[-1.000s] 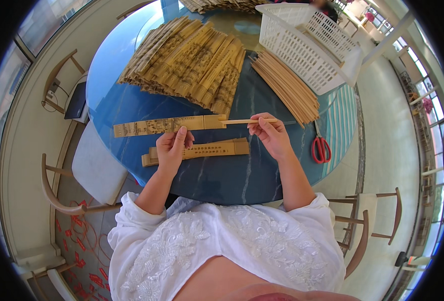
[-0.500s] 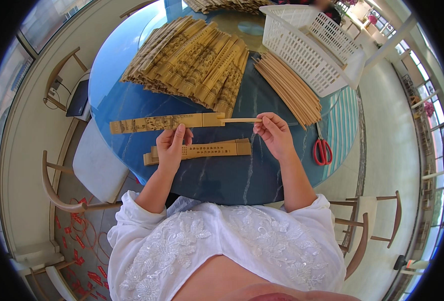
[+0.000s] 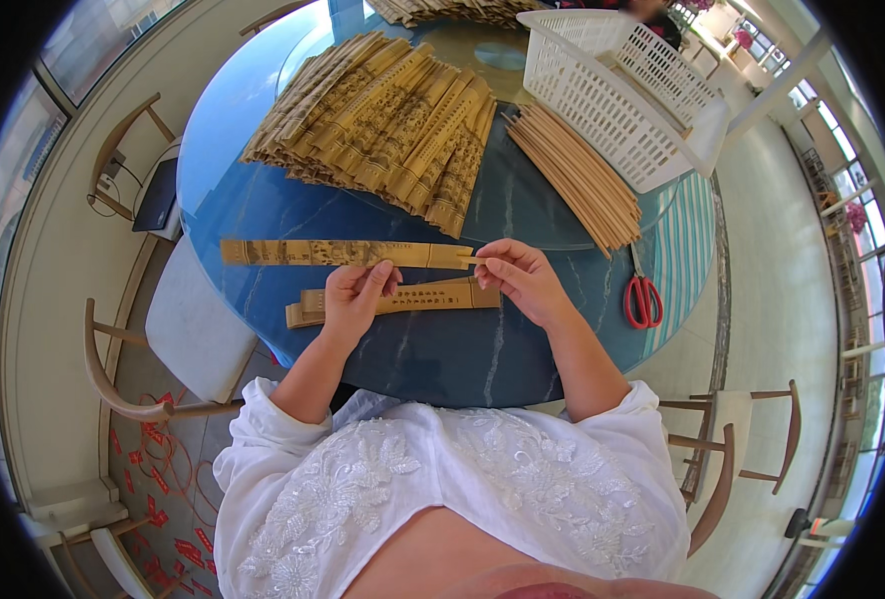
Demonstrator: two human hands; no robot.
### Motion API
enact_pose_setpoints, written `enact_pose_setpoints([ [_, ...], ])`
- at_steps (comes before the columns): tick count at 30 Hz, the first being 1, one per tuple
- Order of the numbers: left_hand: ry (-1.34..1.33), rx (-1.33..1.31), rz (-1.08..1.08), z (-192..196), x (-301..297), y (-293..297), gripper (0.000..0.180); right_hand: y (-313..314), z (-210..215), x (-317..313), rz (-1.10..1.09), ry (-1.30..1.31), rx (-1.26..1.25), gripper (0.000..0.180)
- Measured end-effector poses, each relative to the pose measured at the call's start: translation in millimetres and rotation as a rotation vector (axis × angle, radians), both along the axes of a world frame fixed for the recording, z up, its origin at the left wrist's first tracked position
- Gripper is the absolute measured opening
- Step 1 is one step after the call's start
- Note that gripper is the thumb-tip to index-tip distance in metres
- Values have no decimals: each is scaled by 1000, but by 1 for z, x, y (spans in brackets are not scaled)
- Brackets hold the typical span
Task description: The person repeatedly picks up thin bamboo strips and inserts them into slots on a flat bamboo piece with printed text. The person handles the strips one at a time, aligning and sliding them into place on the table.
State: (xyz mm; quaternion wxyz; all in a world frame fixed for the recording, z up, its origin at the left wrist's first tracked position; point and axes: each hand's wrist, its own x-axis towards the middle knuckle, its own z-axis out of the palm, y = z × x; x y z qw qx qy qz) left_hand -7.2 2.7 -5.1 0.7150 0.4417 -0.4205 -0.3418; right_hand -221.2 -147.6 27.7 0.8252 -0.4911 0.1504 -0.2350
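Note:
My left hand (image 3: 355, 298) pinches a long printed tan paper sleeve (image 3: 302, 253) between thumb and fingers, holding it level above the table. At the sleeve's right end, a thin wooden stick (image 3: 470, 261) goes inside, with only a short piece showing. My right hand (image 3: 524, 280) grips the stick's outer end, close to the sleeve's mouth. Below them on the table lie a few more flat sleeves (image 3: 432, 298), partly covered by my left hand. A large fanned pile of printed sleeves (image 3: 382, 120) spreads beyond my hands. Right of it lies a bundle of wooden sticks (image 3: 577, 175).
Red-handled scissors (image 3: 643, 302) lie at the right edge of the round blue table (image 3: 432, 364). A white plastic basket (image 3: 602, 110) stands at the back right. More sleeves (image 3: 452, 10) sit at the far edge. Chairs (image 3: 198, 319) flank the table.
The stick has slid further left into the sleeve, so less of it shows. My right hand has moved left with it, and my left hand has shifted slightly right and down.

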Motion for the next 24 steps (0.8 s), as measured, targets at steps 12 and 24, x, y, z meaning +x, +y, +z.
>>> enact_pose_setpoints([
  [12, 245, 0, -8, 3, 7, -4, 20, -5, -4, -3, -6, 48, -95, 19],
  [24, 372, 13, -23, 4, 10, -3, 18, -3, -2, -3, 33, 74, -87, 20],
])
